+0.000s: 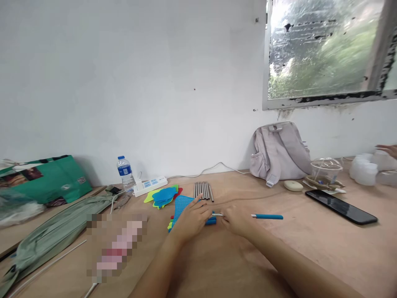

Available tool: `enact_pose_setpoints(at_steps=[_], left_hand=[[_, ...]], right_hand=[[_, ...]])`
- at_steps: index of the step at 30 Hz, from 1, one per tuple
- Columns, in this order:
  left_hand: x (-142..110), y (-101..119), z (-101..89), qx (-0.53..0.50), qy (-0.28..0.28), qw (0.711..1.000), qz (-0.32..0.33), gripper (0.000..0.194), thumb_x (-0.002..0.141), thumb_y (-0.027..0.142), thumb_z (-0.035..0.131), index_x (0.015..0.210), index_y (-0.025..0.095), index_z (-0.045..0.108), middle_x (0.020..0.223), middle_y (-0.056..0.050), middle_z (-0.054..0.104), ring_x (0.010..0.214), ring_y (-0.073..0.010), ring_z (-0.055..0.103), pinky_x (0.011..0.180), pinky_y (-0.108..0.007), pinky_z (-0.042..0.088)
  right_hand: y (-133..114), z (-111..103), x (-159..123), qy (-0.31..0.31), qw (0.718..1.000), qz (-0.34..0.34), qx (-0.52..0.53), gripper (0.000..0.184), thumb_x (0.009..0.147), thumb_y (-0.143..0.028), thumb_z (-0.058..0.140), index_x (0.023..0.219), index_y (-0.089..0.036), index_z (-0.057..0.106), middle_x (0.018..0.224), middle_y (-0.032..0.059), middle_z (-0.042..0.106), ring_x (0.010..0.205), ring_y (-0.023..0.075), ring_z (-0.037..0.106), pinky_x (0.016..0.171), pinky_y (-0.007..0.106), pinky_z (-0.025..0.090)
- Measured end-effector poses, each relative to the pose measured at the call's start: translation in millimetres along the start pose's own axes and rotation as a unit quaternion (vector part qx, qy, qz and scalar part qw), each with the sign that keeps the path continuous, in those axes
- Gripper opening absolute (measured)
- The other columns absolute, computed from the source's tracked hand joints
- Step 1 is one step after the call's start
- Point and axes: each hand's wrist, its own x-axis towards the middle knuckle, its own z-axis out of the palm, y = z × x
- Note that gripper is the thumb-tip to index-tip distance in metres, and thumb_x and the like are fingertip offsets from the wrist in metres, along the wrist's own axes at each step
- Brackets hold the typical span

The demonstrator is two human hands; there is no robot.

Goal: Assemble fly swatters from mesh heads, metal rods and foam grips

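Observation:
My right hand (234, 218) is closed around a thin metal rod, whose blue handle (269, 217) sticks out to the right. The rod's bare metal end (218, 215) points left, toward a small blue socket beside the other hand's fingertips. My left hand (195, 215) lies over a blue perforated fly swatter head (182, 203), fingers curved around its narrow neck; the thumb is hidden. Under that head, red and yellow-green edges (170, 224) show. A thick blue piece, like another handle (211, 221), lies just below the fingertips.
Several metal rods (202, 191) lie side by side behind my hands. Left of them are blue, yellow and red flat shapes (165, 196), a power strip (150, 186) and a water bottle (125, 171). A backpack (281, 153), phone (341, 206) and plastic cup (326, 169) are to the right.

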Motion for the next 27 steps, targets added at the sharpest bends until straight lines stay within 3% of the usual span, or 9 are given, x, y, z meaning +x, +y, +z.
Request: enact_pose_setpoints(at_steps=[10, 20, 27], left_hand=[[-25.4, -22.9, -13.7, -0.019, -0.004, 0.999, -0.051, 0.023, 0.086, 0.018, 0.035, 0.079, 0.019, 0.056, 0.076, 0.001, 0.06, 0.092, -0.0146, 0.051, 0.101, -0.04, 0.03], [-34.4, -31.8, -24.5, -0.014, 0.009, 0.999, -0.044, 0.028, 0.087, 0.02, 0.033, 0.079, 0.019, 0.059, 0.075, 0.0, 0.06, 0.09, -0.0138, 0.052, 0.102, -0.039, 0.03], [-34.9, -35.3, -35.8, -0.017, -0.013, 0.998, -0.056, 0.027, 0.087, 0.021, 0.033, 0.083, 0.019, 0.06, 0.08, -0.001, 0.06, 0.091, -0.0132, 0.051, 0.103, -0.039, 0.028]], right_hand=[[30.1, 5.0, 2.9, 0.022, 0.997, -0.033, -0.059, 0.022, 0.08, -0.02, 0.04, 0.076, -0.018, 0.062, 0.078, 0.0073, 0.066, 0.072, 0.018, 0.06, 0.058, 0.024, 0.034], [37.9, 2.1, 0.2, 0.04, 0.995, -0.051, -0.07, 0.02, 0.08, -0.019, 0.041, 0.076, -0.017, 0.06, 0.075, 0.0064, 0.066, 0.069, 0.0179, 0.06, 0.054, 0.024, 0.031], [45.3, 1.5, 0.1, 0.059, 0.994, -0.04, -0.083, 0.021, 0.081, -0.021, 0.04, 0.075, -0.017, 0.06, 0.072, 0.0062, 0.066, 0.064, 0.0169, 0.06, 0.051, 0.024, 0.027]])
